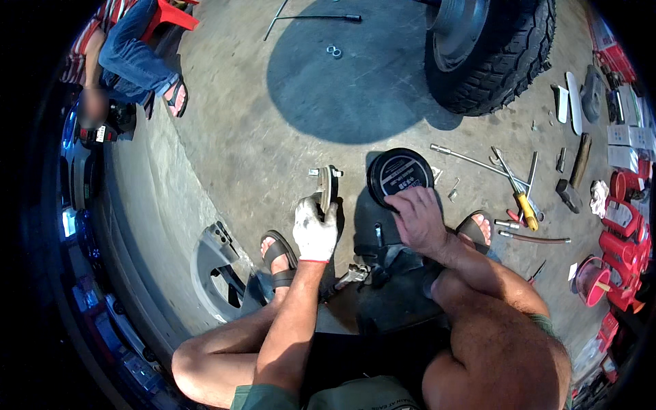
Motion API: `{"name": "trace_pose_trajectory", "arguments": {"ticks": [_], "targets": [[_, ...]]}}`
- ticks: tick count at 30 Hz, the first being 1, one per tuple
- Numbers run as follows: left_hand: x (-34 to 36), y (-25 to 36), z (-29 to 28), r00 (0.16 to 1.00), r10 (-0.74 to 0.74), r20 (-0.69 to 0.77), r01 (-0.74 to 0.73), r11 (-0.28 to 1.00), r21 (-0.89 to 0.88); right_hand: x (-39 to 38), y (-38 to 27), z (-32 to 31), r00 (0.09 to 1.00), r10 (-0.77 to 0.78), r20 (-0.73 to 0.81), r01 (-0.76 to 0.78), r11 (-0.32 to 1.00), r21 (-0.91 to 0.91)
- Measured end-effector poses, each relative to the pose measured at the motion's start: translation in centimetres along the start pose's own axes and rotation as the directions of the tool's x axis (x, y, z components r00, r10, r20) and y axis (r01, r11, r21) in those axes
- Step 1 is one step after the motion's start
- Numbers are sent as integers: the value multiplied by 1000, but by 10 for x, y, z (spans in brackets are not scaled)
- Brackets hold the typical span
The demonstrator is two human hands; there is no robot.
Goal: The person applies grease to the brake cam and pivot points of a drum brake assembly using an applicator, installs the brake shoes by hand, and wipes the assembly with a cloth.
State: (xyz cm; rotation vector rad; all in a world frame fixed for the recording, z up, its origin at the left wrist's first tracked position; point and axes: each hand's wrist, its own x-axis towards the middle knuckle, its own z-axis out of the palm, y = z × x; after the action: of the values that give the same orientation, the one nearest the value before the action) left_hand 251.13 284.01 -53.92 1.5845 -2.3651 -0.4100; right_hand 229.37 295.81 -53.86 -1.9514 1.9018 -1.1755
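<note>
My left hand (315,229), in a white work glove with grey smudges, is closed around a flat, curved metal part (326,186). Shiny metal ends stick out at the top of that part. My bare right hand (418,217) rests at the near edge of a round black tub (400,176) with a printed label on top. Its fingers are bent together on the rim; the fingertips are partly hidden. Below the tub, a small metal socket (378,234) lies near dark cloth or plastic, and a metal tool (354,275) lies between my feet.
A knobby tyre (502,61) stands at the far right. Screwdriver (525,210), wrenches, hose (536,238) and hammer (570,191) lie to the right, beside red bottles (618,249). Two rings (333,51) and a T-handle wrench (314,17) lie ahead. A grey plastic panel (212,273) is left; another person (137,58) sits far left.
</note>
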Motion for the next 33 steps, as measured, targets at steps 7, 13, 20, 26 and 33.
{"name": "trace_pose_trajectory", "arguments": {"ticks": [7,13,20,26,33], "targets": [[-8,9,16,994,85,62,-88,995,42,-4,-1,24,992,-43,118,42,999,7],[-11,5,29,992,115,57,-117,993,36,7,3,3,996,78,50,-79,997,24],[-13,6,34,985,148,86,-153,986,63,36,17,0,956,98,277,-82,994,-71],[-15,3,34,985,128,117,-139,986,93,41,14,13,945,106,309,-104,994,-23],[-16,17,27,983,108,151,-113,993,29,37,22,17,951,139,275,-150,989,18]]}}
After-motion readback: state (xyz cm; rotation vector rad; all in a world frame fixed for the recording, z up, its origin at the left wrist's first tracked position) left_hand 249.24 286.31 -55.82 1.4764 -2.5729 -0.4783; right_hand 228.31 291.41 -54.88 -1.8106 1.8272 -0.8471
